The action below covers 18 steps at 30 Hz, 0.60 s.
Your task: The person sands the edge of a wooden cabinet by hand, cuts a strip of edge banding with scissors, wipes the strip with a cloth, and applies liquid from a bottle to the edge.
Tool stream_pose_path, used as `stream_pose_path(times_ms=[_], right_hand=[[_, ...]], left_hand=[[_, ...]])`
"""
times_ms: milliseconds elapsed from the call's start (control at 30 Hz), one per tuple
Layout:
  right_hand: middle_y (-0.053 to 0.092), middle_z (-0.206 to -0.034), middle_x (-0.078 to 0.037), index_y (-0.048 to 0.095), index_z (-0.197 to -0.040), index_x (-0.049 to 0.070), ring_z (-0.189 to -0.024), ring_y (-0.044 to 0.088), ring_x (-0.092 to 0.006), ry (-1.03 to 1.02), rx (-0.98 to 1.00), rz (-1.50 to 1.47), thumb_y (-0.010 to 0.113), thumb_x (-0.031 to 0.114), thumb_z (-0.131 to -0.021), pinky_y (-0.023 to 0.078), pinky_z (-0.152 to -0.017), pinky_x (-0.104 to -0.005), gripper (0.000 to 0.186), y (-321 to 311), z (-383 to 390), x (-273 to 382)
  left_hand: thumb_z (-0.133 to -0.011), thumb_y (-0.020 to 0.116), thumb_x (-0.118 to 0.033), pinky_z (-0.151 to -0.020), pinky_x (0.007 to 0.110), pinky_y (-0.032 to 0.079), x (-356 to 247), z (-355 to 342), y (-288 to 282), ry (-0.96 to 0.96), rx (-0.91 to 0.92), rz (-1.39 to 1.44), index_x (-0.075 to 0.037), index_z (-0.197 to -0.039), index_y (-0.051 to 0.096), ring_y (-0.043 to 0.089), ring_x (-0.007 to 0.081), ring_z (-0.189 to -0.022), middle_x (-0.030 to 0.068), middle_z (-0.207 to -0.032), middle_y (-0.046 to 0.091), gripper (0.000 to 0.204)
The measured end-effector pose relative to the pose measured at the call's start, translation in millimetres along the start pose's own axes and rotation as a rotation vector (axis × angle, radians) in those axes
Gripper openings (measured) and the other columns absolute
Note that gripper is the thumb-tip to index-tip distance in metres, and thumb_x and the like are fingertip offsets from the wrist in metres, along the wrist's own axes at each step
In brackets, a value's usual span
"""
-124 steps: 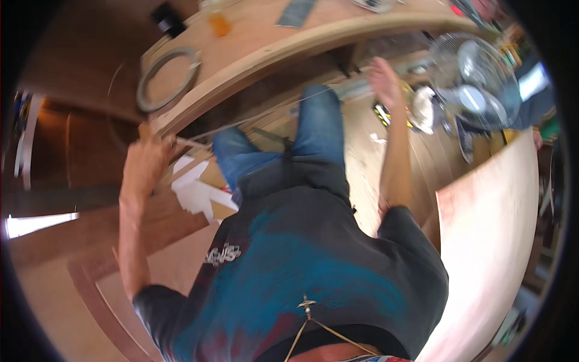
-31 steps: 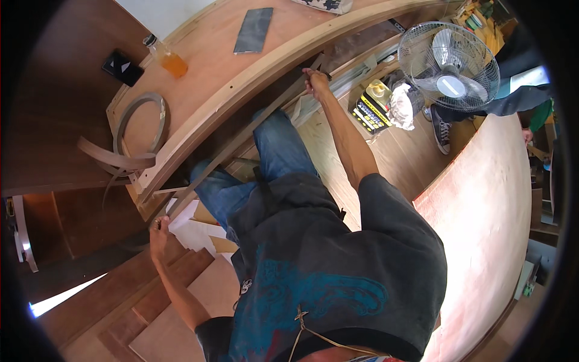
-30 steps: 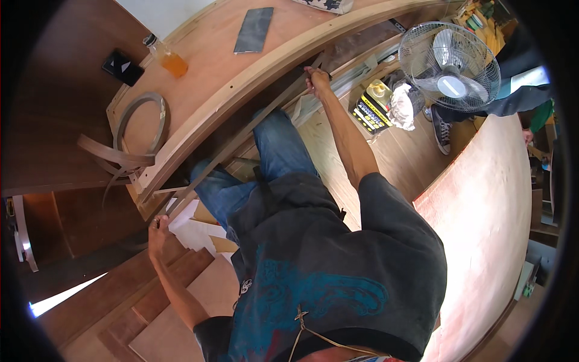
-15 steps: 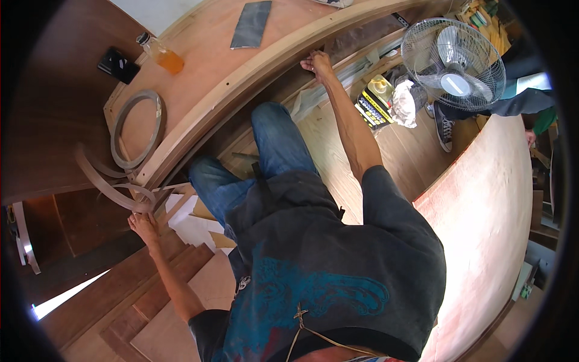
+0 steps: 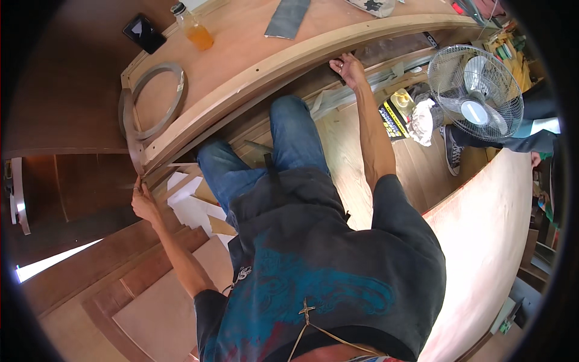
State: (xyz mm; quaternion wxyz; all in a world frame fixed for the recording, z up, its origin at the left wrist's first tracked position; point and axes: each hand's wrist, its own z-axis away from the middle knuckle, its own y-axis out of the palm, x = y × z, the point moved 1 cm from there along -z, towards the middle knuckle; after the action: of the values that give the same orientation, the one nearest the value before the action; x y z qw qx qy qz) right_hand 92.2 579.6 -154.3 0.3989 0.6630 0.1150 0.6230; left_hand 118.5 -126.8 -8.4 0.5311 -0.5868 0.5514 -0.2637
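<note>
while a second ago the brown strip [image 5: 134, 142] stretched above the knees [image 5: 292, 114], it now seems drawn in close along the curved edge of the tabletop [image 5: 235, 57], lined up rather than hanging free. the left fingers [image 5: 139, 186] pinch it, its slack rising above them beside the grey coil [image 5: 178, 104]; the right fingers [image 5: 341, 64] curl at the edge, their hold unclear.

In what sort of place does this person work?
Probably a carpentry workshop, or a room being fitted out: there is a curved wooden counter, a coil of edging strip on it, and a large curved panel nearby.
</note>
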Motion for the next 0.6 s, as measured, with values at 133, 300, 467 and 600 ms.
stream_pose_path(times_ms=[133, 300, 467, 600], right_hand=[[0.06, -0.104, -0.014, 0.057, -0.104, 0.0, -0.096, 0.06, -0.037, 0.161, 0.155, -0.266, 0.058, 0.015, -0.087, 0.049, -0.094, -0.0492, 0.023, -13, -6, -13], [0.059, -0.11, -0.012, 0.059, -0.108, 0.005, -0.107, 0.056, -0.0289, 0.136, 0.192, -0.262, 0.059, 0.023, -0.094, 0.049, -0.096, -0.0413, 0.023, -35, -5, 0], [0.058, -0.111, -0.009, 0.055, -0.115, 0.006, -0.104, 0.056, -0.0236, 0.119, 0.133, -0.169, 0.057, 0.024, -0.096, 0.052, -0.093, -0.0347, 0.026, -22, -3, -2], [0.058, -0.111, -0.009, 0.055, -0.115, 0.006, -0.105, 0.056, -0.0234, 0.112, 0.14, -0.174, 0.056, 0.025, -0.096, 0.052, -0.092, -0.0344, 0.027, -21, -3, -2]], left_hand=[[-0.086, 0.064, -0.02, -0.088, 0.035, 0.049, 61, -3, 32, 0.101, 0.073, 0.238, -0.007, -0.121, 0.063, 0.066, 0.0235, -0.099, 0.0141, -0.114, 0.067, 0.037], [-0.089, 0.055, -0.004, -0.089, 0.032, 0.056, 8, -6, 61, -0.307, 0.299, 1.262, 0.007, -0.133, 0.042, 0.06, 0.0236, -0.098, 0.0168, -0.115, 0.053, 0.047], [-0.084, 0.055, 0.008, -0.078, 0.035, 0.06, 9, -1, 74, -0.402, -0.022, 1.28, 0.005, -0.117, 0.05, 0.06, 0.018, -0.083, 0.0106, -0.095, 0.055, 0.034], [-0.084, 0.057, 0.005, -0.076, 0.036, 0.06, 38, -7, 94, -0.551, 0.001, 1.302, 0.007, -0.117, 0.049, 0.062, 0.0206, -0.078, 0.0109, -0.092, 0.058, 0.034]])
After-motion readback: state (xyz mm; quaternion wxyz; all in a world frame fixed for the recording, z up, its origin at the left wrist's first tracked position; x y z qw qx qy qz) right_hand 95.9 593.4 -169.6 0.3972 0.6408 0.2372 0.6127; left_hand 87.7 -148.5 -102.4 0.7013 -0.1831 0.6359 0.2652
